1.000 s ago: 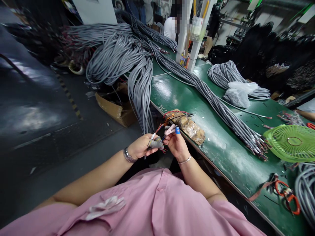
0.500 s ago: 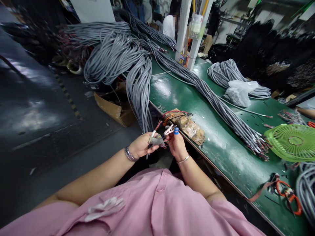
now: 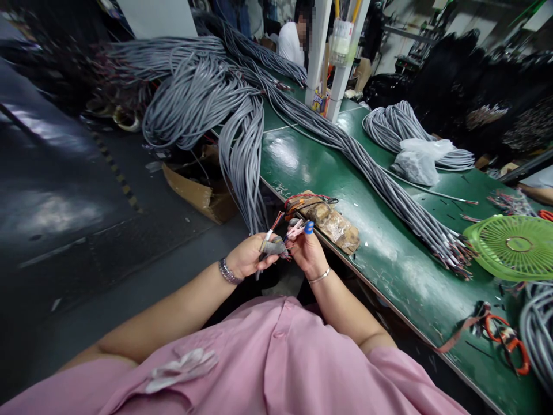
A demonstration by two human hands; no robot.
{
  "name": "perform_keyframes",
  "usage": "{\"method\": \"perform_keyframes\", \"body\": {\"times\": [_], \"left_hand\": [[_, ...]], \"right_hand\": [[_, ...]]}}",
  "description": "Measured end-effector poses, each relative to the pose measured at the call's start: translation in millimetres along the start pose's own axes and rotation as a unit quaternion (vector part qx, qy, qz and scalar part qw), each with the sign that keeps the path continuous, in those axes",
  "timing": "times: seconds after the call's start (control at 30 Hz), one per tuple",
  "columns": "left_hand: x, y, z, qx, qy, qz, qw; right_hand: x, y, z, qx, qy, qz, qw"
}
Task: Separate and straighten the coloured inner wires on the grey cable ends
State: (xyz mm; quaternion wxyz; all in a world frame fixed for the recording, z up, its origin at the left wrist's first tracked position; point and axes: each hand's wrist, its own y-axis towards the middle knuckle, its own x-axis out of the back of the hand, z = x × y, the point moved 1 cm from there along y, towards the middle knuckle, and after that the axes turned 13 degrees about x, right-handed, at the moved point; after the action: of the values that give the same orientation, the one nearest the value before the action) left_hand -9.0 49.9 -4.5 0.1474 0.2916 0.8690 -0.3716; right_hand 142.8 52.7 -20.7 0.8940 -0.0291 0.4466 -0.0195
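Observation:
My left hand (image 3: 248, 255) is closed around a grey cable, whose white end (image 3: 268, 235) fans out into thin coloured wires. Grey wrapping (image 3: 273, 247) covers its thumb area. Facing it, my right hand (image 3: 310, 253) pinches a small pale pink, clip-like piece (image 3: 295, 230) near dark and red wires; its exact kind is hard to make out. A blue cover (image 3: 309, 227) sits on the right thumb tip. The fingertips of both hands are close together, just off the table edge. Beyond them lies a taped wooden block (image 3: 334, 226) with red and black leads.
The green table (image 3: 311, 173) carries a long grey cable bundle (image 3: 367, 167), a coil (image 3: 401, 127), a plastic bag (image 3: 419, 161), a green fan (image 3: 518, 244) and orange-handled scissors (image 3: 512, 346). More cables (image 3: 194, 104) hang at left over a cardboard box (image 3: 201, 193). A person (image 3: 291, 43) is behind.
My right hand has turned slightly and shifted a little left towards the left hand, with the pink piece still pinched. The left hand keeps the cable; the view has shifted slightly.

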Motion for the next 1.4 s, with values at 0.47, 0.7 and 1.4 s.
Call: {"method": "perform_keyframes", "body": {"times": [0.47, 0.7, 1.4], "left_hand": [[-0.9, -7, 1, -0.021, 0.029, -0.033, 0.999], [-9.9, -20, 6, -0.041, 0.039, -0.073, 0.996], [-8.9, -5, 8, -0.044, -0.026, -0.051, 0.997]], "right_hand": [[1, -5, 4, -0.01, 0.017, 0.028, 0.999], [4, -14, 9, 0.041, -0.053, 0.029, 0.997], [-2, 0, -3, 0.028, 0.007, -0.015, 0.999]]}}
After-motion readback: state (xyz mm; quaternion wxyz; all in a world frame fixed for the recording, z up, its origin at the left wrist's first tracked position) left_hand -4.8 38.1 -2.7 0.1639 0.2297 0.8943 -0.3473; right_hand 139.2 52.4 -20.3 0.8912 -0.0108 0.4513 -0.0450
